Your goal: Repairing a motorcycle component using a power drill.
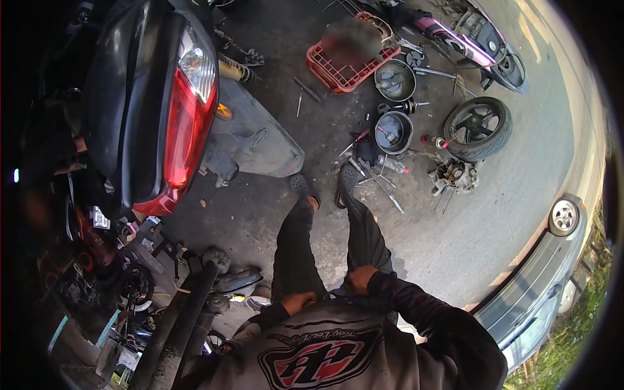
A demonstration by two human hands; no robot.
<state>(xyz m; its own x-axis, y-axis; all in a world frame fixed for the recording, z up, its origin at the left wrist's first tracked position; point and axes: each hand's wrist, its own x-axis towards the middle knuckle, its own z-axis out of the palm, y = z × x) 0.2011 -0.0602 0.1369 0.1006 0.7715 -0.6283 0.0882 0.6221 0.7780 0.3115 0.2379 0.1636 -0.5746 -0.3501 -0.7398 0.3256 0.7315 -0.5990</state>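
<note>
Black plastic everywhere on the left: the scooter tail with its big red tail light fills that side of the concrete floor, with a grey mudguard panel sticking out under it. Below that, near the floor's lower left edge, there's a messy pile of parts and a pair of dark fork tubes leaning across.

Middle of the shot is the person looking straight down at themselves: black trousers, sandals on the floor, grey jersey with a red and black graphic at the bottom. The left hand sits at the waistband on the left hip, fingers curled in against the trousers; can't tell if it's actually pinching anything. The right hand is at the waist on the other side, also curled tight against the fabric, and the same goes there: it's touching the trousers, but the grip is hidden.

Just beyond the feet, tools are scattered about, then two round metal bowls with bits in them, one behind the other. A red plastic crate sits further back with something blurred on top of it. Right of the bowls lies a black wheel with tyre, and an engine part just beside it. A pink and black scooter is parked at the far edge. Down at the right edge, a grey car pokes in, grass beside it.
</note>
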